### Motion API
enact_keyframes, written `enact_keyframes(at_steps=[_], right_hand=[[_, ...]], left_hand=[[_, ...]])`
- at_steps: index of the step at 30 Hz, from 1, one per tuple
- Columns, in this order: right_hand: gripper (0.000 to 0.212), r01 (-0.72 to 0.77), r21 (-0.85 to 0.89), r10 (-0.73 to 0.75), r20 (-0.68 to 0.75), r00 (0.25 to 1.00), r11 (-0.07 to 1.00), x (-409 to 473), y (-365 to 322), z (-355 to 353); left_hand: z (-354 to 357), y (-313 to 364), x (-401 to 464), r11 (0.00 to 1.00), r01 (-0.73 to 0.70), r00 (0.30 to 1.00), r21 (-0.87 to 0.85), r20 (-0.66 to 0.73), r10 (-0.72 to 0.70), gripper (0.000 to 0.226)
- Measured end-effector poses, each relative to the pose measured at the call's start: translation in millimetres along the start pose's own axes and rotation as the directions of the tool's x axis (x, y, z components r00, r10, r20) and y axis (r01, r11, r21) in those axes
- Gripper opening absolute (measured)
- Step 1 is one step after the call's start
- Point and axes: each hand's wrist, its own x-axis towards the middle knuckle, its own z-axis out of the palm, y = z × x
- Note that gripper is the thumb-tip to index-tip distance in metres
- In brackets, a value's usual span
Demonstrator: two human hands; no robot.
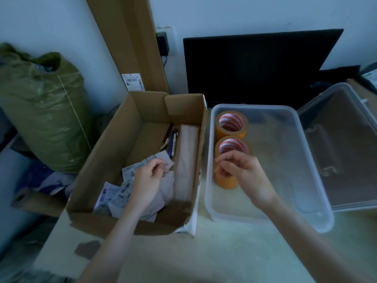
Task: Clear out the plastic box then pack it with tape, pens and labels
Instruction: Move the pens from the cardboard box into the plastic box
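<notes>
A third tape roll (225,181), half hidden, is gripped by the right hand (242,172) at six o'clock of two rolls in the plastic box (306,152), while the left hand (149,176) pinches blurred labels (130,172).

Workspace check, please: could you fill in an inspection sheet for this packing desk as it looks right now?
Surface: pale desk, dim light.
Job's things: clear plastic box holds three tape rolls along its left wall; its lid lies to the right. Pens and labels are still in the cardboard box.
Clutter: brown scrap on the desk.
Hands: left hand pinches a label in the cardboard box; right hand grips the nearest roll.
Cables: a plug in the wall socket, its lead dropping behind the cardboard box.
Surroundings: dark monitor, tall cardboard, green sack.
</notes>
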Motion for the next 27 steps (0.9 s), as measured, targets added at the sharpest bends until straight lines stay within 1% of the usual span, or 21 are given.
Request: enact_keyframes(at_steps=[2, 5, 7, 10, 12, 15, 18, 20, 22, 23, 25, 27], right_hand=[[0.022, -0.013, -0.002, 0.013, -0.03, 0.999, 1.0, 5.4, 0.4, 14.2], [0.022, 0.005, -0.04, -0.008, -0.068, 0.998, 0.999, 14.3, 0.3, 32.0], [0.022, 0.021, -0.066, -0.027, -0.086, 0.996, 0.998, 18.7, -0.3, 41.4], [0.022, 0.006, -0.074, -0.016, -0.139, 0.99, 0.997, 26.4, 1.2, 55.7], [0.023, -0.001, -0.088, -0.014, -0.165, 0.986, 0.996, 30.9, 2.1, 62.3], [0.024, -0.016, -0.107, -0.006, -0.2, 0.98, 0.994, 37.9, 3.8, 68.7], [0.024, -0.041, -0.098, 0.017, -0.238, 0.971, 0.994, 43.4, 3.1, 72.6], [0.023, -0.047, -0.102, 0.019, -0.257, 0.966, 0.994, 45.6, 2.1, 74.5], [0.022, -0.054, -0.113, 0.022, -0.269, 0.963, 0.992, 45.7, 1.4, 76.0], [0.022, -0.06, -0.119, 0.025, -0.273, 0.962, 0.991, 45.7, 1.4, 76.9], [0.022, -0.072, -0.135, 0.032, -0.28, 0.96, 0.988, 46.0, 1.7, 78.3], [0.023, -0.079, -0.145, 0.036, -0.277, 0.96, 0.986, 46.2, 1.8, 80.6]], left_hand=[[-8.9, -17.2, 22.1, 0.999, 0.022, 0.999, 0.049, 0.031, -0.024, 0.017], [-12.6, -43.9, 62.8, 0.985, 0.075, 0.989, 0.156, 0.112, -0.093, 0.016], [-6.4, -57.6, 92.4, 0.961, 0.12, 0.977, 0.251, 0.143, -0.159, 0.02], [7.6, -74.9, 138.0, 0.922, 0.126, 0.962, 0.367, 0.18, -0.204, 0.026], [15.8, -82.3, 163.7, 0.885, 0.151, 0.954, 0.441, 0.169, -0.247, 0.03], [24.9, -89.0, 190.3, 0.822, 0.192, 0.928, 0.537, 0.175, -0.33, 0.043], [31.6, -93.8, 204.6, 0.76, 0.143, 0.908, 0.634, 0.221, -0.355, 0.05], [34.2, -98.0, 212.1, 0.763, 0.151, 0.897, 0.629, 0.236, -0.372, 0.048], [35.6, -100.9, 216.5, 0.792, 0.197, 0.873, 0.578, 0.263, -0.41, 0.038], [36.2, -101.6, 217.4, 0.795, 0.192, 0.866, 0.576, 0.281, -0.413, 0.033], [36.2, -104.1, 219.4, 0.784, 0.154, 0.875, 0.602, 0.286, -0.391, 0.028], [34.0, -107.1, 219.8, 0.792, 0.193, 0.881, 0.579, 0.253, -0.399, 0.025]])
